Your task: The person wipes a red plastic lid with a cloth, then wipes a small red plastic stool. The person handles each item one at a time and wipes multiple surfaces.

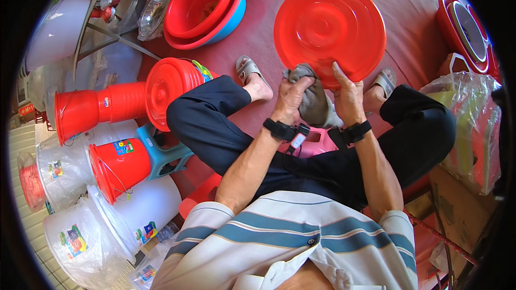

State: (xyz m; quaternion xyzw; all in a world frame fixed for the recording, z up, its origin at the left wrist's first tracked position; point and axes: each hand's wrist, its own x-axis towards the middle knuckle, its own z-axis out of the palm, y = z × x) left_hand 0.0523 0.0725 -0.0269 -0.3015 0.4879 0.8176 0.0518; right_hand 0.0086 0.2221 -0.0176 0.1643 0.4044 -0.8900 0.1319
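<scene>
A round red plastic lid [328, 28] with concentric rings is held out in front of me, above the floor between my feet. My right hand [350, 96] grips its near rim, the thumb lying on the face. In my left hand [291, 97] is a bunched grey-brown cloth [312, 106], pressed up near the lid's lower left edge. The cloth's lower end hangs between my two wrists. Below it, part of a pink plastic stool [318, 143] shows between my thighs.
Red and blue basins [197, 4] sit nested at the upper left. Stacked red lids [161, 94], red buckets [121, 157], a blue stool [159, 149] and white buckets [80, 233] crowd the left. Plastic-wrapped goods [467, 117] and a red-rimmed item [463, 28] stand right.
</scene>
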